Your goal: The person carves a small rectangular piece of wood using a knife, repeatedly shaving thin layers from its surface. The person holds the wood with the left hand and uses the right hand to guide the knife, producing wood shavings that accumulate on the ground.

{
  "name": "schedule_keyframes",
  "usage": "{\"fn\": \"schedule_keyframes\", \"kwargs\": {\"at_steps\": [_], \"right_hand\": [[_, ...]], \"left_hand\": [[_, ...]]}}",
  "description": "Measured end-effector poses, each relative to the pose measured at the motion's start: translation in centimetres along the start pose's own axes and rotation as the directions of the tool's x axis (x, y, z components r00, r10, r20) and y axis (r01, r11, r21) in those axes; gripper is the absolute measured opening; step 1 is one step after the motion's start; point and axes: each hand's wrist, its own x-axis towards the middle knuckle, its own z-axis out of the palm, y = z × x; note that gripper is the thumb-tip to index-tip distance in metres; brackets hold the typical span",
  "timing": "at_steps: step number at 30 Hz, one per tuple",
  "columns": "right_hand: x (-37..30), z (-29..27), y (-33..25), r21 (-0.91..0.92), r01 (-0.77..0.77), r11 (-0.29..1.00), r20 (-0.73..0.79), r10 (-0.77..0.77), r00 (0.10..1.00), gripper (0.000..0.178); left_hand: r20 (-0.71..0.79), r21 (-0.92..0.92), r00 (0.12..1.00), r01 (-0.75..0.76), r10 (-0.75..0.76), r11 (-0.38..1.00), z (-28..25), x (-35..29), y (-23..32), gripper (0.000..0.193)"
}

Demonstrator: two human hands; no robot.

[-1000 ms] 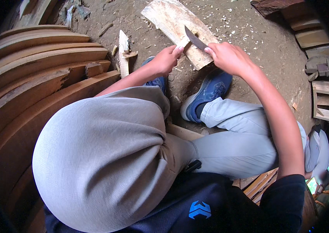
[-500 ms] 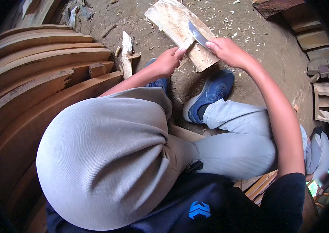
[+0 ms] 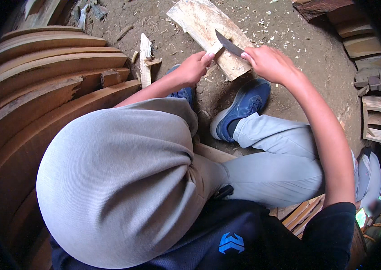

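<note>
Small wood piece (image 3: 216, 47), pale, narrow: its near end covered by the left grip's fingers, so full length hard to make out; the free end projects over the slab.
Left grip (image 3: 194, 69): closed around the wood piece, thumb uppermost.
Right grip (image 3: 269, 64): closed around the knife (image 3: 230, 45); handle hidden in the fist, dark curved blade showing, its tip away from the wearer. Blade lies just beside the wood piece; contact cannot be told.
Wood slab (image 3: 195, 18), broad, pale, rough-faced: beneath blade and wood piece; far end near the upper edge, support hard to make out.
Trouser leg (image 3: 109, 180), grey: hides part of the left forearm and much of the left shoe (image 3: 183, 92). Right shoe (image 3: 246, 105), blue, near the slab's lower end.
Curved boards (image 3: 60, 58): ranked at left, ends lost in the dark rim.
Box-like wood frame (image 3: 378, 118), right edge: interior shadowed, contents cannot be told.
Dirt floor (image 3: 307, 76): bears shavings and a splintered stick (image 3: 145, 58).
Second person (image 3: 368, 173): right rim, mostly cut off, blurred.
</note>
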Motion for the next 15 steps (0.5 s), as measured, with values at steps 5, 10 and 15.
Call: {"fn": "schedule_keyframes", "kwargs": {"at_steps": [5, 10, 15], "right_hand": [[0.6, -0.4, -0.1, -0.016, 0.030, 0.999, 0.014, -0.030, 0.999, 0.037], [3.1, 0.2, 0.3, 0.094, 0.104, 0.990, 0.032, -0.107, 0.994, 0.040], [4.4, 2.4, 1.5, 0.344, 0.224, 0.912, 0.030, -0.250, 0.968, 0.042]], "left_hand": [[-0.024, 0.062, 0.994, -0.103, 0.105, 0.993, 0.0, 1.1, -0.6, 0.041], [-0.013, 0.005, 1.000, -0.016, 0.016, 1.000, 0.0, -0.2, 0.6, 0.041], [0.016, -0.004, 0.999, -0.038, 0.038, 0.999, 0.2, 0.2, 0.2, 0.040]]}}
